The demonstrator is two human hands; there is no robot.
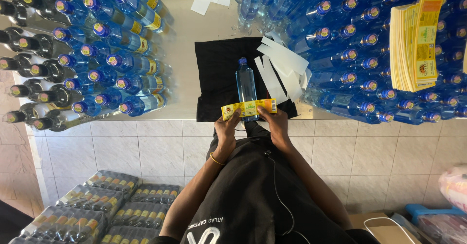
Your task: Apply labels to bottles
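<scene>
Black fabric of the person's shirt (243, 195) fills the near middle of the view, with a thin cable running down it, and both forearms reach away from it toward the bench (185, 39). Fingers of the left hand (227, 129) pinch the left end of a yellow label (249, 108), and fingers of the right hand (276, 125) pinch its right end, so the strip is stretched level between them. A yellow band sits on the left wrist. The label lies across the near end of a clear blue bottle (246, 86), which rests on its side on a black cloth (216, 78) at the near edge of the bench, its blue cap pointing far. Just right of the bottle, white backing strips (282, 64) lie in a loose pile, partly on the cloth. Farther right stand many upright blue bottles (355, 54), and a stack of yellow labels (413, 42) rests on top of them. To the left, labelled bottles (112, 54) lie stacked on their sides. Below the bench, at near left on the floor, sit shrink-wrapped packs of bottles (97, 205).
</scene>
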